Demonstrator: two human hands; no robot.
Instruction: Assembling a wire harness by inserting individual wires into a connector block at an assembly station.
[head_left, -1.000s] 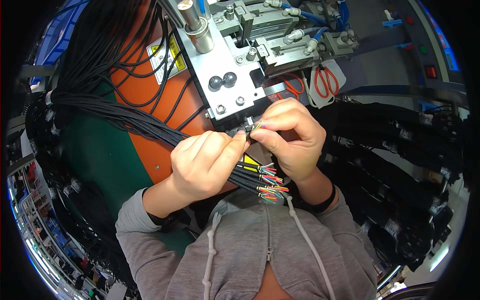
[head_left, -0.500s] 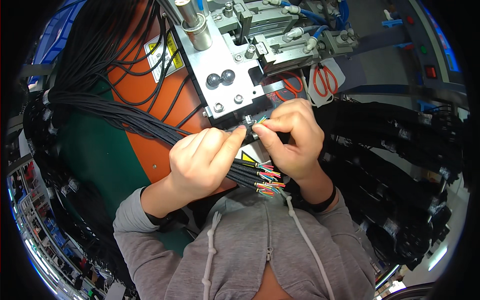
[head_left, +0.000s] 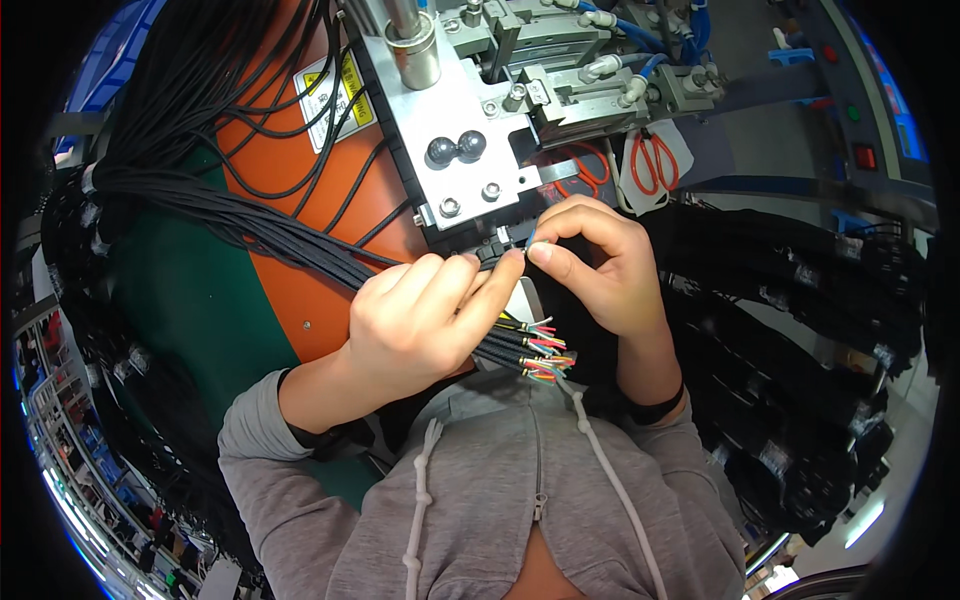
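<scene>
My left hand (head_left: 415,315) is closed with its index finger stretched forward, its tip close to my right fingertips. A bundle of black cables (head_left: 310,245) runs in under this hand. Past it, the cut ends (head_left: 545,365) fan out in red, yellow, white, green and blue wires. My right hand (head_left: 605,265) pinches thin coloured wires between thumb and index finger; a bit of blue wire (head_left: 531,238) shows above the pinch. Both sets of fingertips meet just before a small metal part (head_left: 504,236) at the front of the machine's steel plate (head_left: 460,190). What my left fingers grip is mostly hidden.
Pneumatic cylinders (head_left: 575,105) with blue hoses stand behind the plate, beside a metal post (head_left: 412,60). Orange-handled scissors (head_left: 653,163) lie to the right. Loose black cables cross the orange panel (head_left: 290,310) at left. Thick dark cable bundles (head_left: 790,300) hang at right.
The view has shifted slightly, and both hands sit a little further right in it. The coloured wires fanned above my right thumb now show less, mainly one blue strand.
</scene>
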